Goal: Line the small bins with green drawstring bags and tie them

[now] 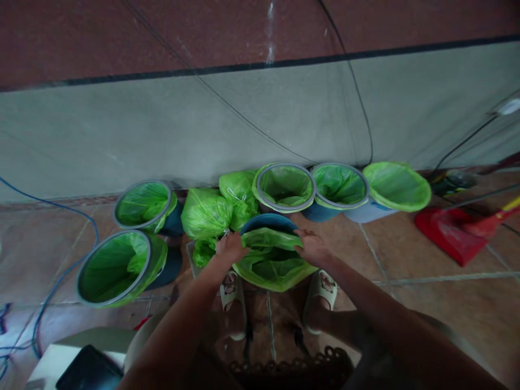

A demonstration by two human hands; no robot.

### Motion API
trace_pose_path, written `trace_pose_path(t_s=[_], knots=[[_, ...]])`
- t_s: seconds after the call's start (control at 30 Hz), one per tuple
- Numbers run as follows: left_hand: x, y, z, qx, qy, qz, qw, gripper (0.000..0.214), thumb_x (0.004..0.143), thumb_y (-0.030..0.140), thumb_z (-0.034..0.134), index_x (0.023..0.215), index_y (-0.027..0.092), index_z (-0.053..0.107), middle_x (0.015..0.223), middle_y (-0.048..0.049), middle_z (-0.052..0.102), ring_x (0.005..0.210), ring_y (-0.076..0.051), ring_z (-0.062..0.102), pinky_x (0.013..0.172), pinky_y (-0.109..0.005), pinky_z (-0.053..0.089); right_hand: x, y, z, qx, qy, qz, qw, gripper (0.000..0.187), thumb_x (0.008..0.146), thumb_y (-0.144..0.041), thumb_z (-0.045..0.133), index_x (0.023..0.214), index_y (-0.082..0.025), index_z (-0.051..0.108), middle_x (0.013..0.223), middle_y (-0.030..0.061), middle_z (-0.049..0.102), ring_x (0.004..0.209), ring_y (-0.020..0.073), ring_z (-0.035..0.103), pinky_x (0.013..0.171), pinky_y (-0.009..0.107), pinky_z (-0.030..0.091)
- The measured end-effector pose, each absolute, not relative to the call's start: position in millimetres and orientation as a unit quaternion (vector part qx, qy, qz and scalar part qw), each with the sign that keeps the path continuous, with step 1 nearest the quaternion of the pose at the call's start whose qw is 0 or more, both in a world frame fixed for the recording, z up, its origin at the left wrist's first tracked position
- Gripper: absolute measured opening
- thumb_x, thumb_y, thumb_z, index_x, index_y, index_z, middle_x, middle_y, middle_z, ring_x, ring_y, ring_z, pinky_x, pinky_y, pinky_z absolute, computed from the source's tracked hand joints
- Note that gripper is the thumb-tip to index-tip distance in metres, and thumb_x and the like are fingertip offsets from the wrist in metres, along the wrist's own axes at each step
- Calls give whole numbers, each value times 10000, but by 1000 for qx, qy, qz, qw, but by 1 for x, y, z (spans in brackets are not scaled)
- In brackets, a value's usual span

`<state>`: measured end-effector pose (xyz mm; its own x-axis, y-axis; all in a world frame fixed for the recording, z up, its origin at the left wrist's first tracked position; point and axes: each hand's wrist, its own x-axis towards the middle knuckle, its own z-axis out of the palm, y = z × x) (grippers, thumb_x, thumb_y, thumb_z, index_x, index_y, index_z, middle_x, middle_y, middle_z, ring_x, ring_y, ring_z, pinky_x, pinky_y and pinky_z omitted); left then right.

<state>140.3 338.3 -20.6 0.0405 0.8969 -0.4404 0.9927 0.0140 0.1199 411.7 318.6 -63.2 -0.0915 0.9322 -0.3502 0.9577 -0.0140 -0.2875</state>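
A green plastic garbage bag (278, 275) hangs spread between my two hands, its mouth pulled wide. My left hand (231, 247) is closed on the bag's left edge, and my right hand (312, 246) grips the right edge. Behind the bag shows the rim of a blue trash bin (268, 220); the bag covers part of it, and how far it reaches inside I cannot tell. Just left of my left hand, a crumpled green bag (205, 251) lies in a clear container, partly hidden by my wrist.
Bins with green liners stand along the wall, including a grey-rimmed bin (286, 187) and a white bin (396, 187). Two more (143, 206) stand at left. Tied green bags (206, 212) sit between. A red dustpan (450, 233) lies right; a blue cable (65, 287) crosses the left floor.
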Motion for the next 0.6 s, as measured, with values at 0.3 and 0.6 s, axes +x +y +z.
trace_pose_path(t_s=[0.3, 0.6], knots=[[151, 349, -47, 673, 708, -123, 177, 314, 885, 111, 470, 1134, 92, 660, 1029, -203, 722, 1036, -308, 690, 841, -378, 544, 406, 323, -72, 688, 676, -264, 24, 219, 919, -246, 515, 984, -141, 696, 930, 138, 707, 934, 274, 646, 834, 328, 422], [147, 358, -23, 623, 775, 47, 92, 319, 959, 171, 360, 1154, 136, 610, 1166, -169, 659, 935, -240, 699, 745, -305, 527, 416, 336, -38, 787, 562, -231, -104, 307, 945, -274, 395, 1033, -167, 670, 966, 98, 711, 874, 197, 654, 722, 248, 440]])
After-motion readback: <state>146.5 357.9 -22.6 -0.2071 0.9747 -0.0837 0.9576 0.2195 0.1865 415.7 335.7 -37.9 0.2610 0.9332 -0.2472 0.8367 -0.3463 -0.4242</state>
